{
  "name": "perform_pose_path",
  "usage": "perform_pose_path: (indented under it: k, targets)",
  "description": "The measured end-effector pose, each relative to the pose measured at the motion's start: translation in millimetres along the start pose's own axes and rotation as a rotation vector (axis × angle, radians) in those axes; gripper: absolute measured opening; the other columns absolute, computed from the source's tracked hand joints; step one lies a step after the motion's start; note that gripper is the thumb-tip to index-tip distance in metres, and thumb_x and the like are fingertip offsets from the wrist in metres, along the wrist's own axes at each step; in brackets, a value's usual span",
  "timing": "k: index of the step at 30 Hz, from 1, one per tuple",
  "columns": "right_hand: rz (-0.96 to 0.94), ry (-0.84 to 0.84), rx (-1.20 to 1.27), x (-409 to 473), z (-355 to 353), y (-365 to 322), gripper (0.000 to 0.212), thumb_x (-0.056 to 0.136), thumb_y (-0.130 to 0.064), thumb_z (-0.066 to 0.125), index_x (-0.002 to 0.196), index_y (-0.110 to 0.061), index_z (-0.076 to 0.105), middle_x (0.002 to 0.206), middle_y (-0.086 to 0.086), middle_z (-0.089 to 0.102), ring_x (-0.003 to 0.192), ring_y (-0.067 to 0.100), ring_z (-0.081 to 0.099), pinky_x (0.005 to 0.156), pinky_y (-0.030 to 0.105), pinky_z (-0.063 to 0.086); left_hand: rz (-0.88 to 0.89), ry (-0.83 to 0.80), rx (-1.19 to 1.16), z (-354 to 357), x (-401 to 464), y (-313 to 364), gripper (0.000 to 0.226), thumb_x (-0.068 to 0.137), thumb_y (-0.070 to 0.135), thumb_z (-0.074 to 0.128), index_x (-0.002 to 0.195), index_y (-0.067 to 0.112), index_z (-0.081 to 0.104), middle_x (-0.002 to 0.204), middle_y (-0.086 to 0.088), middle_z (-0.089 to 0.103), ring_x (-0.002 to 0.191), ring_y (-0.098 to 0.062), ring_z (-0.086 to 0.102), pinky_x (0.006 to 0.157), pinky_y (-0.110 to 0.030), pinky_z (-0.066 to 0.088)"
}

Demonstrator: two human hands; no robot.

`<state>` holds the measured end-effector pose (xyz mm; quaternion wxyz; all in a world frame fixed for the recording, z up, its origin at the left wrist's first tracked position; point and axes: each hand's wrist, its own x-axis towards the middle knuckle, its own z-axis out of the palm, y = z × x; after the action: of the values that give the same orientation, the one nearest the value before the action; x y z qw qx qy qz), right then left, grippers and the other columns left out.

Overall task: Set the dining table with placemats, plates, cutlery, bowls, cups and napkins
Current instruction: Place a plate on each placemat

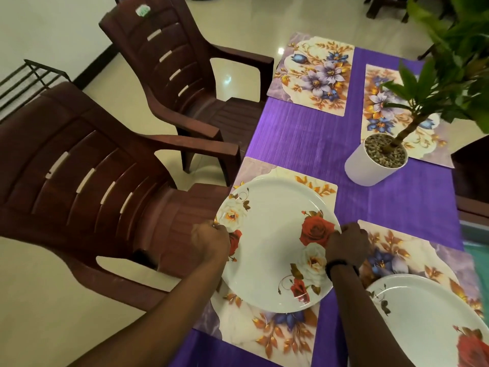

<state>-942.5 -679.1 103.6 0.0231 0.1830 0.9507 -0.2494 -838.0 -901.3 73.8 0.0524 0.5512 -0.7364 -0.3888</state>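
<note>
Gripping rose-printed plate [272, 234] edges: left hand [211, 239], right hand [346, 242].

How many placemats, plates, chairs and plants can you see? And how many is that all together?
Placemats: 4
Plates: 2
Chairs: 2
Potted plants: 1
Total: 9

Rose-printed plate [272, 242] flat on floral placemat [267, 332].
</note>
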Motion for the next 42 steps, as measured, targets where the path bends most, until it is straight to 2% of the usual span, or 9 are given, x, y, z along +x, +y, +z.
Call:
perform_pose_path:
  k: [3, 7, 12, 18, 22, 28, 35, 39, 42]
  targets:
    - [0.000, -0.012, 0.051, 0.5, -3.6, -1.4, 0.019, 0.089, -0.006, 0.058, 0.106, 0.002, 0.056, 0.110, 0.024, 0.058, 0.106, 0.038, 0.053, 0.082, 0.037, 0.040, -0.028, 0.002, 0.000, 1.0, 0.8, -0.9, 0.025, 0.087, 0.024, 0.054, 0.091, 0.010, 0.074, 0.087, -0.014, 0.069, 0.080, -0.035, 0.066, 0.065, -0.047, 0.059]
    - [-0.016, -0.045, 0.112, 1.3, -4.2, 1.4, 0.024, 0.088, -0.006, 0.059, 0.109, 0.001, 0.052, 0.109, 0.024, 0.057, 0.102, 0.037, 0.053, 0.076, 0.032, 0.035, -0.078, -0.007, -0.044, -0.4, -1.3, -0.2, 0.027, 0.085, 0.029, 0.055, 0.091, 0.010, 0.073, 0.087, -0.012, 0.069, 0.083, -0.033, 0.066, 0.068, -0.045, 0.059]
    - [-0.013, -0.055, 0.127, -5.8, -6.1, 2.2, 0.024, 0.088, -0.008, 0.059, 0.109, 0.001, 0.050, 0.109, 0.023, 0.055, 0.100, 0.038, 0.053, 0.076, 0.037, 0.041, -0.123, 0.029, -0.103, 7.8, 10.2, -16.2, 0.041, 0.070, 0.041, 0.047, 0.092, 0.017, 0.072, 0.088, -0.012, 0.068, 0.075, -0.036, 0.067, 0.063, -0.049, 0.060]
    - [-0.024, -0.057, 0.154, -30.9, -2.2, -10.6, 0.027, 0.087, -0.012, 0.061, 0.110, 0.002, 0.058, 0.110, 0.024, 0.059, 0.102, 0.039, 0.058, 0.080, 0.038, 0.047, -0.163, 0.053, -0.204, -33.4, -1.5, -1.1, 0.020, 0.087, 0.023, 0.057, 0.103, 0.017, 0.066, 0.102, -0.010, 0.065, 0.088, -0.031, 0.065, 0.073, -0.047, 0.059]
    - [-0.038, -0.099, 0.175, -55.4, 2.4, -25.2, 0.035, 0.089, -0.017, 0.059, 0.120, 0.000, 0.057, 0.117, 0.022, 0.058, 0.109, 0.039, 0.055, 0.090, 0.043, 0.047, -0.175, 0.081, -0.230, -58.2, 6.9, -15.4, 0.015, 0.093, 0.024, 0.057, 0.104, 0.019, 0.066, 0.104, -0.008, 0.066, 0.088, -0.028, 0.066, 0.069, -0.045, 0.061]
    - [-0.077, -0.139, 0.176, -106.3, 15.9, -67.4, 0.038, 0.092, -0.020, 0.056, 0.125, -0.003, 0.053, 0.126, 0.022, 0.051, 0.116, 0.040, 0.049, 0.095, 0.044, 0.041, -0.118, 0.117, -0.349, -126.0, 27.8, -39.4, 0.010, 0.097, 0.020, 0.056, 0.098, 0.018, 0.065, 0.094, -0.001, 0.062, 0.088, -0.021, 0.060, 0.082, -0.042, 0.057]
    - [-0.243, -0.109, 0.191, -199.7, 46.4, -140.2, 0.036, 0.091, -0.018, 0.055, 0.122, 0.000, 0.056, 0.122, 0.023, 0.057, 0.111, 0.042, 0.053, 0.090, 0.042, 0.043, -0.062, 0.181, -0.484, -235.2, 88.7, -93.6, 0.017, 0.090, 0.012, 0.064, 0.104, 0.015, 0.072, 0.097, -0.003, 0.068, 0.089, -0.025, 0.066, 0.079, -0.045, 0.059]
    - [-0.279, -0.127, 0.215, -254.2, 69.5, -186.4, 0.028, 0.088, -0.021, 0.056, 0.103, 0.002, 0.061, 0.108, 0.022, 0.063, 0.097, 0.039, 0.058, 0.073, 0.035, 0.042, -0.015, 0.204, -0.535, -305.5, 123.8, -120.3, 0.019, 0.090, 0.011, 0.064, 0.107, 0.012, 0.072, 0.096, -0.004, 0.068, 0.086, -0.020, 0.063, 0.078, -0.032, 0.055]
    - [-0.291, -0.132, 0.241, -293.3, 82.6, -226.9, 0.026, 0.088, -0.021, 0.057, 0.100, 0.002, 0.059, 0.103, 0.021, 0.063, 0.092, 0.037, 0.058, 0.070, 0.033, 0.039, 0.006, 0.234, -0.573, -357.7, 155.9, -133.6, 0.016, 0.089, 0.014, 0.066, 0.103, 0.016, 0.073, 0.098, -0.005, 0.071, 0.089, -0.023, 0.068, 0.083, -0.039, 0.058]
